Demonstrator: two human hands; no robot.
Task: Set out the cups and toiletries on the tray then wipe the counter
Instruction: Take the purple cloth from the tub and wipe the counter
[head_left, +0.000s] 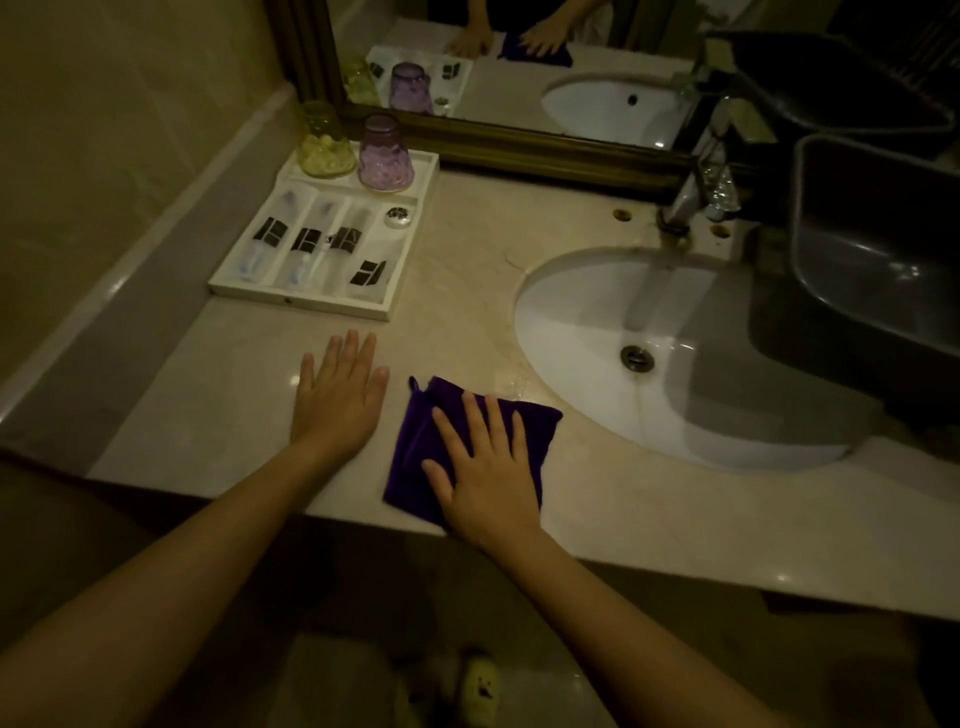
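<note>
A white tray (228, 291) stands at the back left of the marble counter (457, 249). At its far end a yellow-green cup (324, 143) and a purple cup (385, 156) sit upside down. Several wrapped toiletry packets (306, 241) lie in its slots, with a small round item (399, 215) beside them. My right hand (483, 462) lies flat with straight fingers on a folded purple cloth (415, 447) near the counter's front edge. Left of the cloth, my left hand (337, 395) rests flat on the bare counter.
A white sink basin (587, 332) with a drain (637, 357) is set in the counter to the right, under a chrome tap (696, 197). A dark plastic basin (872, 260) stands at the far right. A framed mirror (519, 150) runs along the back.
</note>
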